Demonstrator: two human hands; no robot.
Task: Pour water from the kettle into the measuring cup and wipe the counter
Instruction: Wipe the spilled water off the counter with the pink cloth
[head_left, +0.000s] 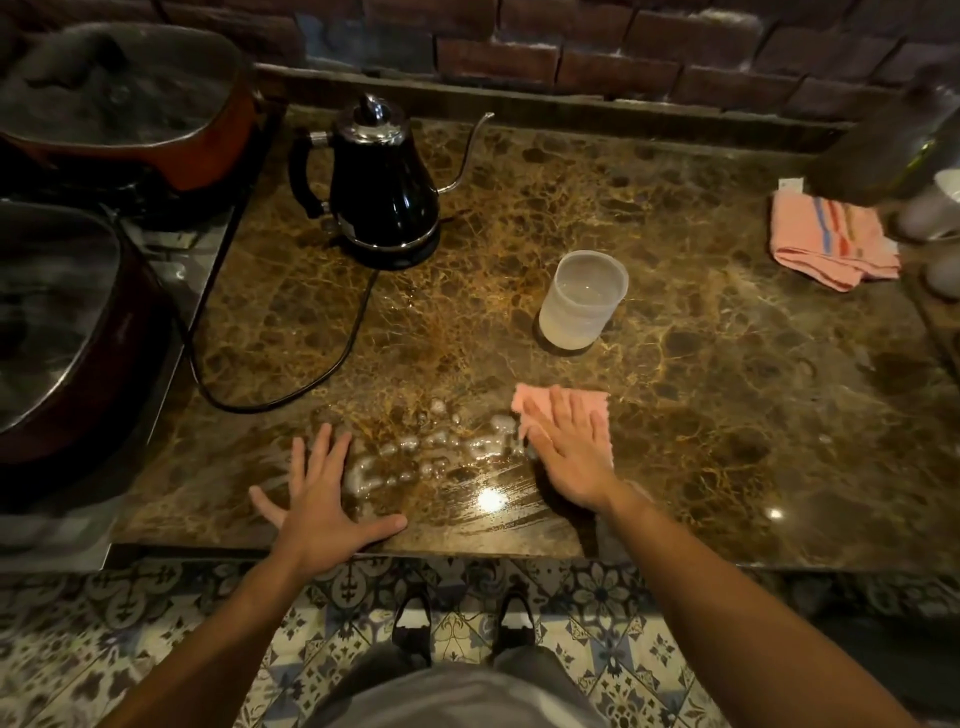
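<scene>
At the far left, 2 large red-sided metal pots (104, 104) sit beside the brown veined marble bench (727, 415). Next along, toward the back, the glossy black gooseneck kettle (382, 182) stands upright on its base, spout pointing right, its black power cord (291, 384) looping forward over the stone. The left hand (317, 499) lies flat near the front edge, fingers (319, 452) spread and released, holding nothing; it seems only to brace. Just to its right a patch of spilled water beads (431, 457) glistens, with dry-looking streaks nearer the front edge. Behind the spill, well apart from the kettle, the translucent plastic measuring cup (582, 299) stands upright and appears to hold some water, so the pouring looks finished. The right hand (571, 452) presses a small pink wiping cloth (561, 410) flat onto the stone, palm down, fingers extended over it rather than clenched, at the right edge of the spill. At the far right a second, folded pink striped towel (831, 239) lies unused.

The wiping step is in hand. The next move likely calls for sweeping the cloth leftward through the droplets under steady downward pressure, toward the left hand, which may need to lift clear.
</scene>
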